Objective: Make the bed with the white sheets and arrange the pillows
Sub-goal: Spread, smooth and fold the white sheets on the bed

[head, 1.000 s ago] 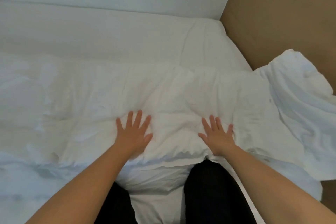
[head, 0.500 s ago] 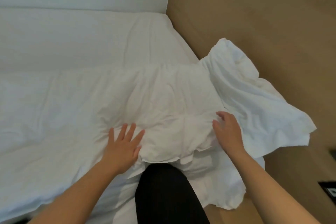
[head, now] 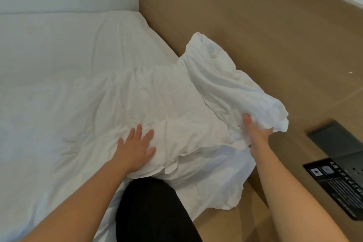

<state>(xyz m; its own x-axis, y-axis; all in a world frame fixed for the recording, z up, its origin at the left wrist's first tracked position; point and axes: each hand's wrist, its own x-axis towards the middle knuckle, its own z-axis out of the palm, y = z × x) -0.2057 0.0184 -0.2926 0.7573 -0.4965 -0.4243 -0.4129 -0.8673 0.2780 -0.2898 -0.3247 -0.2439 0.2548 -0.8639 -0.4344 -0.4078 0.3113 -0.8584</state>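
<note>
Left grip (head: 135,144): open, with the fingers straight and spread and the palm pressing flat on the white duvet (head: 117,104), close to its near edge.
Right grip (head: 257,133): closed on a fold of the duvet's bunched end (head: 225,76). The thumb lies on top and the fingers are buried in the cloth.
Where the duvet lies: across the bed, over the fitted sheet (head: 68,45). Its right end is heaped against the wooden panel (head: 255,25), and a loose flap hangs off the bed's edge beside the person's knee (head: 153,212).
Done so far: the fitted sheet covers the mattress up to the far corner, with only faint creases. The duvet is on the bed and largely laid out toward the left.
Still rumpled: the middle of the duvet is creased around the flat palm, and the right end is crumpled and not squared to the bed's edge.
Left to do, as I judge it: pull the bunched end out straight, smooth the creases and tidy the hanging flap.
Pillows: none in view, so arranging them looks not yet done.
Overall: roughly midway, with the sheet down and the duvet half settled.
Nearby: a dark switch plate (head: 337,135) and a black printed card (head: 334,179) lie on the wooden ledge at the right.
</note>
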